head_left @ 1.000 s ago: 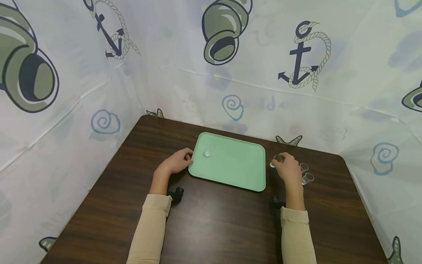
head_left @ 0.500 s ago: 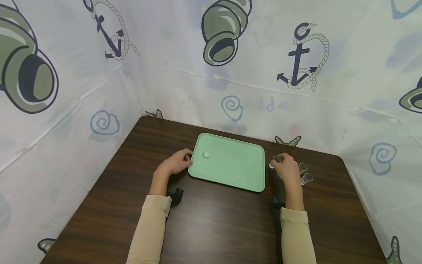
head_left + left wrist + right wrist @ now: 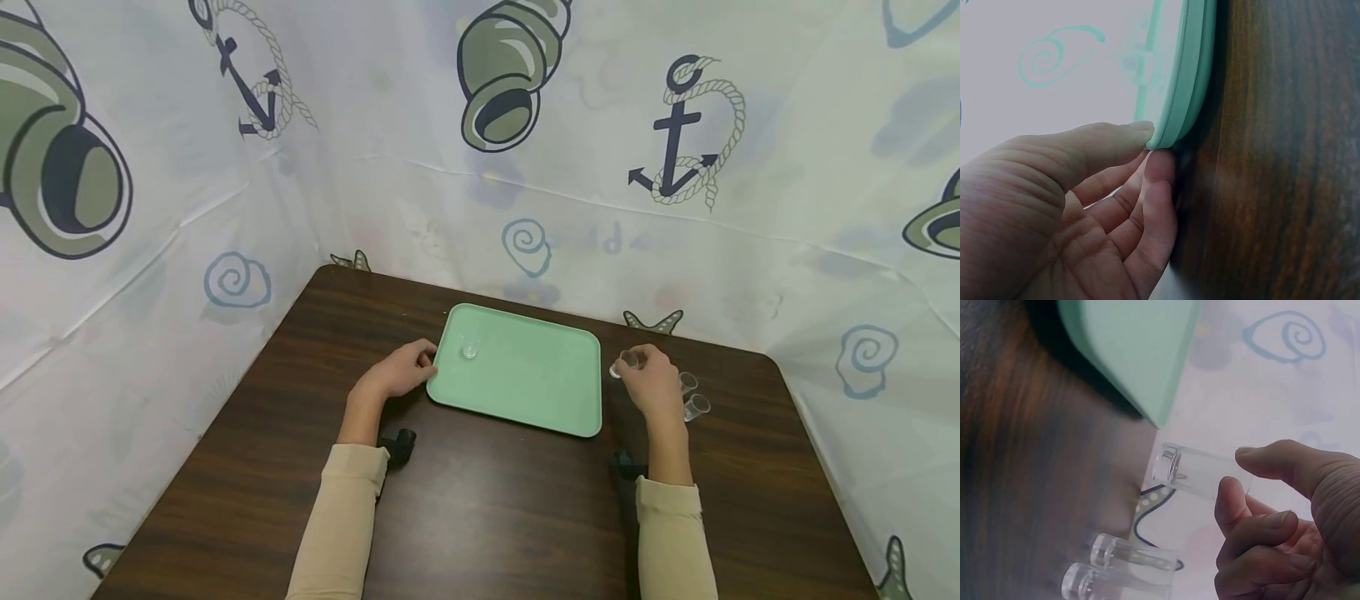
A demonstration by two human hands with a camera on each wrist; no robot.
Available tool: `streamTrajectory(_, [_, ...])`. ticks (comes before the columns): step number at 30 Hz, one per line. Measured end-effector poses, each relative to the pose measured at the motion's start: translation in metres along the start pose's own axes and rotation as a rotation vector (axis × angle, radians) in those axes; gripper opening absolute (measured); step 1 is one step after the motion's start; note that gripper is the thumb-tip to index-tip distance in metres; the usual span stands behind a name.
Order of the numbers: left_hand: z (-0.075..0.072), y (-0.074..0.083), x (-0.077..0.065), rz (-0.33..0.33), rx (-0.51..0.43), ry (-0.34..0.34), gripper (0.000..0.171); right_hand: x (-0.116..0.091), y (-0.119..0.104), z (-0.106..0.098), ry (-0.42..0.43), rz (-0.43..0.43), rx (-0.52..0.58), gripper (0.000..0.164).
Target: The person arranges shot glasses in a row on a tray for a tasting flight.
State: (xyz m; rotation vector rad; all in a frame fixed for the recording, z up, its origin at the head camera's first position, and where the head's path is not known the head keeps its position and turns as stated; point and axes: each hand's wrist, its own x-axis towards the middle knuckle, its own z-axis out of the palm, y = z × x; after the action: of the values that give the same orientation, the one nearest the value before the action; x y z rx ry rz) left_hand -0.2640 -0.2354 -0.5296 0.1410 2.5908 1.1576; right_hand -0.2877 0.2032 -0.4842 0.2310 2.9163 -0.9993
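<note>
My left hand pinches the left rim of a light green tray. In the left wrist view the thumb lies on top of the rim and the fingertips are under it. One clear shot glass stands on the tray's left part. Right of the tray, my right hand holds another clear shot glass near its rim, between thumb and index finger. Its thick base points down, close over the table. Two more shot glasses stand side by side near that hand.
The dark wood table has rounded back corners. A white cloth printed with shells and anchors hangs behind it and along the sides. Black wrist mounts sit at both cuffs.
My right hand has raised its shot glass slightly over the last half second. The left hand keeps its grip on the tray, and the head view has shifted a little.
</note>
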Motion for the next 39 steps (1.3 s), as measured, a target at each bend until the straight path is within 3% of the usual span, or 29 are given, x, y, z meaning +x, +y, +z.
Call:
streamTrajectory(9, [-0.001, 0.002, -0.001, 0.011, 0.002, 0.0, 0.047, -0.008, -0.013, -0.002, 0.036, -0.039, -0.007, 0.057])
streamTrajectory(19, [-0.001, 0.001, -0.001, 0.021, -0.014, -0.007, 0.046, -0.011, -0.035, 0.01, 0.073, -0.127, -0.044, 0.053])
streamTrajectory(39, [0.0, -0.001, -0.002, 0.028, -0.03, -0.011, 0.048, -0.021, -0.073, 0.039, 0.029, -0.209, -0.011, 0.049])
